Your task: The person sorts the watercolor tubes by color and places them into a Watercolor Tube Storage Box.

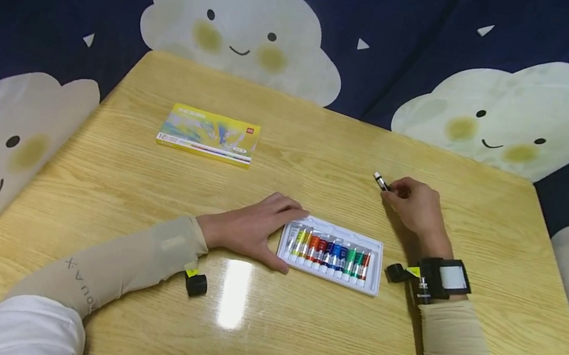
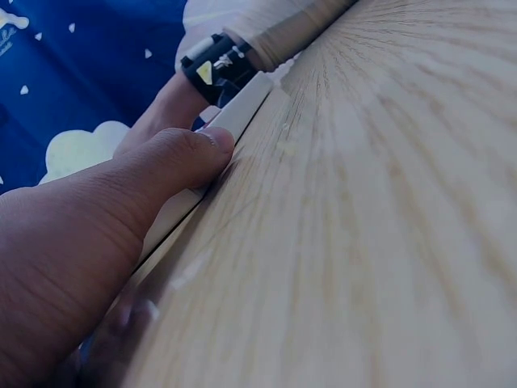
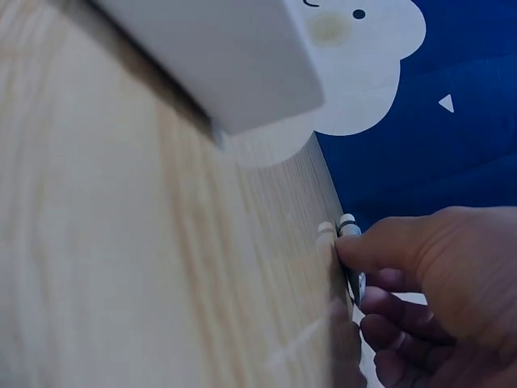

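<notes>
Fingers of my right hand (image 1: pixel 416 206) pinch a paint tube (image 1: pixel 381 182) on the table (image 1: pixel 289 343), left hand (image 1: pixel 252 229) flat w/ straight fingers bracing the tray (image 1: pixel 326 281); I judge pick-up step, next needs clean lift.

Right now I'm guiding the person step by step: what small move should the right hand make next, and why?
Probably lift the paint tube clear of the table. The right hand pinches it low against the wood, apart from the tray, which the left hand steadies.

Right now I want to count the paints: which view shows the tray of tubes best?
The head view: the tray lies open, every tube visible. Left wrist shows only its white edge; right wrist, one blurred corner.
</notes>
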Demonstrator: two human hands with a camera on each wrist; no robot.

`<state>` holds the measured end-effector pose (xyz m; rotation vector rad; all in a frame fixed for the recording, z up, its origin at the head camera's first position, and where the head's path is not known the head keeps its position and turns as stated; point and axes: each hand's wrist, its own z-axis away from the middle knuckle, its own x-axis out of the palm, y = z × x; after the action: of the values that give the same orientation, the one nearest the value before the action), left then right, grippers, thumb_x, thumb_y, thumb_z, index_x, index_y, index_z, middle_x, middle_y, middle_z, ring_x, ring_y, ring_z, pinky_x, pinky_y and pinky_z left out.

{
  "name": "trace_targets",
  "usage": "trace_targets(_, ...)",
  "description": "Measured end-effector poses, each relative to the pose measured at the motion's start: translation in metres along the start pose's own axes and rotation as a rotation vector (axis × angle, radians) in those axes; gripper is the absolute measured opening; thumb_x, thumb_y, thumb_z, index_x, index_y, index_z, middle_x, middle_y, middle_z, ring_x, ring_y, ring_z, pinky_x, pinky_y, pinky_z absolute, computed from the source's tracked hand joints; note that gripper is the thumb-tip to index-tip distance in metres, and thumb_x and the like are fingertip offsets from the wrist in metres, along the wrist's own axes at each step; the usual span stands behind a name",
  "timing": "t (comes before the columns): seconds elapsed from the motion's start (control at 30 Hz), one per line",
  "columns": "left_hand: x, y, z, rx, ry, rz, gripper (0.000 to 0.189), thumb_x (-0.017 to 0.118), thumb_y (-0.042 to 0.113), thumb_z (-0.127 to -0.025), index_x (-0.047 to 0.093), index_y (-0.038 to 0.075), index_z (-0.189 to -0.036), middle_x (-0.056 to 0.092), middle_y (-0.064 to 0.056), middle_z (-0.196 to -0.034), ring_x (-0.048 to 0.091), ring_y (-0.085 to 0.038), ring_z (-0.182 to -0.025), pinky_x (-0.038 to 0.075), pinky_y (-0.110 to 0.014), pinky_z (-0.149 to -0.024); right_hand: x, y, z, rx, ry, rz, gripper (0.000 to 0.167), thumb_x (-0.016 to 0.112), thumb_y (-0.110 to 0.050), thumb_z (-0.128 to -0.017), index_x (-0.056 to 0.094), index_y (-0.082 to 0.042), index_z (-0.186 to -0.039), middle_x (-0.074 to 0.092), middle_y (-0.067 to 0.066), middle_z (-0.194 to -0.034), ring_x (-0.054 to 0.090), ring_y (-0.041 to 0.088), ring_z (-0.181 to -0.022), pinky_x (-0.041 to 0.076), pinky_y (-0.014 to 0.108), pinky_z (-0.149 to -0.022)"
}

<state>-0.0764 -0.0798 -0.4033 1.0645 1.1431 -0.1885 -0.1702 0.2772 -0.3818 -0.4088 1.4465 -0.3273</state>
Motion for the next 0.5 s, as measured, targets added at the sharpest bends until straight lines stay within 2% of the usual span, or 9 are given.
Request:
trace_targets(0.3,0.0008,0.0015,0.0001,-0.003,0.001,0.004,0.111,0.078,0.069,-0.079,0.031,0.015,-0.163,0.037,-0.003,-0.16,0.035,-0.019,-0.143,0.04,-0.041,-0.121,-0.0029,-0.0025,0.0059,0.049,-0.043,-0.053,0.028,0.074,-0.028,-0.096,0.07,-0.003,-0.11,0.065,0.011,-0.096,0.055,0.022,-0.085,0.042,0.028,-0.066)
trace_targets(0.5,0.0005,0.0014,0.0007,-0.011,-0.007,0.01,0.111,0.078,0.07,-0.079,0.031,0.015,-0.163,0.037,-0.003,-0.16,0.035,-0.019,-0.144,0.04,-0.041,-0.121,0.0005,-0.0016,0.0084,0.014,-0.032,-0.05,0.025,0.074,-0.026,-0.095,0.068,-0.004,-0.106,0.065,0.012,-0.096,0.055,0.023,-0.085,0.042,0.03,-0.068)
